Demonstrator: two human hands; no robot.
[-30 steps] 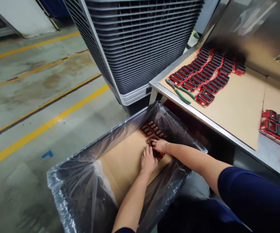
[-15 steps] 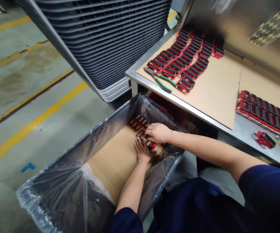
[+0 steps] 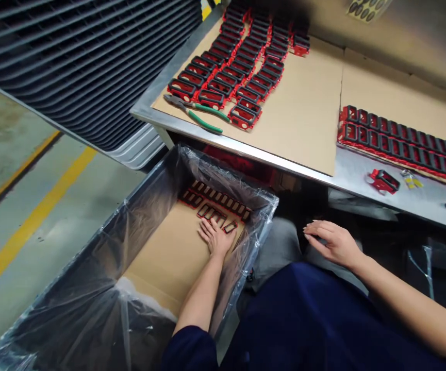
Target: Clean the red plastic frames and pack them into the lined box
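Observation:
Inside a dark bin (image 3: 102, 247) lined with clear plastic, my left hand (image 3: 215, 239) lies with its fingers spread at several small red-and-black rectangular frames (image 3: 211, 212). One loose frame (image 3: 230, 227) sits at an angle beside my index finger and thumb. Behind them, more frames (image 3: 223, 199) stand in rows on a cardboard sheet (image 3: 164, 252). My right hand (image 3: 333, 243) is outside the bin, over my lap, with its fingers loosely stretched, thumb apart and nothing in it.
On the metal-edged workbench (image 3: 296, 159), rows of red-and-black frames (image 3: 223, 77) cover cardboard, near green-handled pliers (image 3: 197, 112). Farther right are a packed double row of frames (image 3: 404, 141) and a single frame (image 3: 384, 181). A large slatted unit (image 3: 91, 67) stands left of the bench.
My right hand has left the frames in the bin and moved right, over my lap. My left hand stays at the frames, which are more exposed. The view has shifted toward the right.

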